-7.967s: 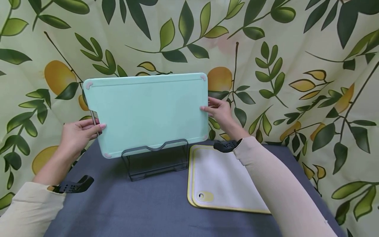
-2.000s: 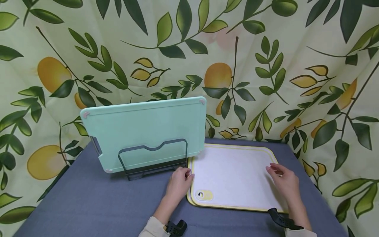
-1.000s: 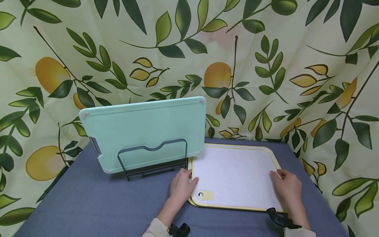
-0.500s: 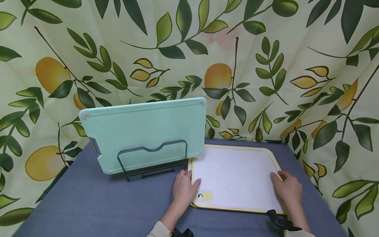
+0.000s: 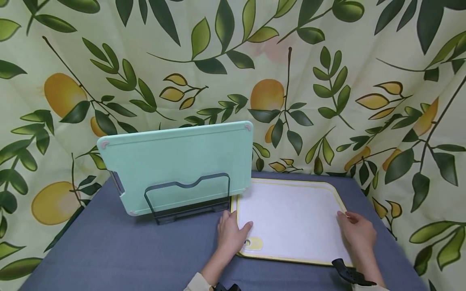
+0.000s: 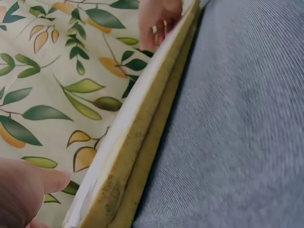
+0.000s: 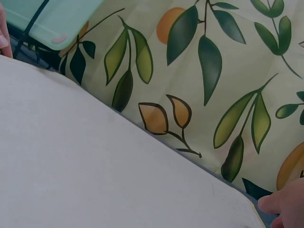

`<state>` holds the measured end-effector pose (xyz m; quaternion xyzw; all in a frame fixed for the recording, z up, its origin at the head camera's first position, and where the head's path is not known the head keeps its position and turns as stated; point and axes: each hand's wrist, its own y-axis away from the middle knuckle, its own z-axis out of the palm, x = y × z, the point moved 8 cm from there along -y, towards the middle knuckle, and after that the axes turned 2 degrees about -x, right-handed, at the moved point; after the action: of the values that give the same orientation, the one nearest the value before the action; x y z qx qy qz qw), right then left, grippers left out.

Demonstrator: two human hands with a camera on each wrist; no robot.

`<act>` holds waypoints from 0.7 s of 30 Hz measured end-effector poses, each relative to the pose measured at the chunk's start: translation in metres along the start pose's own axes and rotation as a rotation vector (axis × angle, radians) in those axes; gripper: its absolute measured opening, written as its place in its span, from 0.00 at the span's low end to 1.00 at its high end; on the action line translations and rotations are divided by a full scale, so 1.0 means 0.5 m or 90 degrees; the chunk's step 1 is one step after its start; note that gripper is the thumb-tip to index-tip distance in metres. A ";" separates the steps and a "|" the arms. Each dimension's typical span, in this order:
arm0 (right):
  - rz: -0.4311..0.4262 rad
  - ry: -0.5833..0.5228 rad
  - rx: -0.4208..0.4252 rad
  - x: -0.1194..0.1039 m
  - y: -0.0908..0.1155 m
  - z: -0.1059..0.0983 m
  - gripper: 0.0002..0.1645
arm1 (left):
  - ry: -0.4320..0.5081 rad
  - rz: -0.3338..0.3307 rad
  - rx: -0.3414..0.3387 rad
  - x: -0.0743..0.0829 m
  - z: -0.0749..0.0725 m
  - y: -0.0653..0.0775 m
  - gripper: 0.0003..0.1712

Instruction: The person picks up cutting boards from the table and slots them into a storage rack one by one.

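A white cutting board (image 5: 291,218) with a yellow rim lies flat on top of another yellow-edged board (image 6: 156,137). My left hand (image 5: 231,234) is at its left edge, fingers fairly straight along the side and thumb spread above the corner with the yellow inset hole. At the right edge is my right hand (image 5: 358,234), its fingers loosely bent beside the rim and its thumb over the edge; a firm pinch does not show. A mint-green cutting board (image 5: 174,161) with pink corners leans in a black wire rack (image 5: 187,186), apart from both hands.
The rack stands left of the board stack on a blue-grey cloth-covered table (image 5: 120,254). A metal handle (image 5: 117,182) shows at the green board's left side. Behind hangs a leaf-and-fruit printed curtain (image 5: 225,36).
Earlier, both hands held the green board above the rack; now it rests in the rack. The hands moved to the white board, which has slid slightly right as my left hand followed its edge.
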<state>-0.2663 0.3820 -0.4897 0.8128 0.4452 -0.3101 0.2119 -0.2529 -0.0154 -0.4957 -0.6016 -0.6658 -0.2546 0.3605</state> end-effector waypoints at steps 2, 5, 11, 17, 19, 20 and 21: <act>0.013 -0.006 -0.001 0.006 0.000 -0.001 0.38 | 0.011 0.000 0.003 0.002 0.001 0.000 0.35; 0.029 -0.019 0.004 0.017 -0.001 -0.005 0.39 | 0.023 0.000 0.003 0.003 0.002 0.000 0.35; 0.052 -0.035 0.010 0.028 0.001 -0.010 0.38 | 0.024 -0.006 0.002 0.002 0.004 -0.002 0.34; 0.099 -0.097 0.004 0.041 0.003 -0.012 0.38 | 0.042 -0.008 -0.016 0.006 0.002 -0.002 0.33; 0.116 -0.117 -0.003 0.046 0.002 -0.011 0.39 | 0.051 -0.012 -0.027 0.008 0.002 0.000 0.33; 0.121 -0.124 -0.004 0.048 0.001 -0.010 0.40 | 0.058 -0.014 -0.032 0.010 0.002 0.001 0.33; 0.125 -0.134 -0.004 0.050 0.001 -0.010 0.40 | 0.064 -0.015 -0.037 0.011 0.002 0.002 0.34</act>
<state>-0.2541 0.3999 -0.5034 0.8149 0.3397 -0.3697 0.2897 -0.2525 -0.0110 -0.4922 -0.5906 -0.6463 -0.3079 0.3724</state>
